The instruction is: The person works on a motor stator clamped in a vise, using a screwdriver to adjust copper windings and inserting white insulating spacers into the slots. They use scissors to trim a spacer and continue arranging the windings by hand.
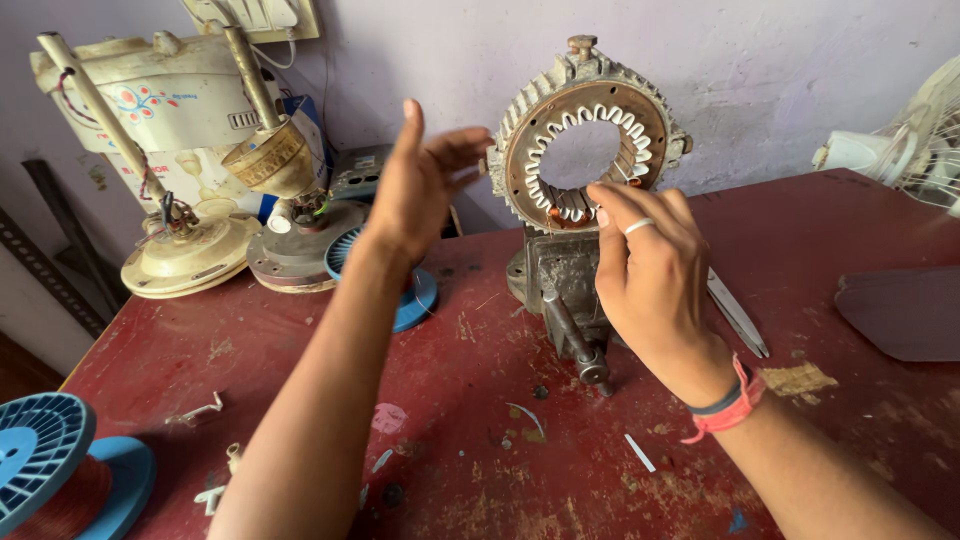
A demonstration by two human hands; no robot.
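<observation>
Left hand (418, 185) raised, open, fingers spread; right hand (650, 270) raised, fingers curled loosely.

dull cast-metal stator ring (585, 125), grimy steel vise (560, 285), scuffed matt red-painted table (480, 360).

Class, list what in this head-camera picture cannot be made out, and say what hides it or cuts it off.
- Right hand fingertips: turned away against the stator ring, so what they hold cannot be told.
- Vice: its right side is hidden behind the right hand.
- Small blue spool: mostly hidden by the left hand and forearm.
- Big blue spool: cut off by the left and bottom edges.
- Fan: cut off by the right edge.
</observation>
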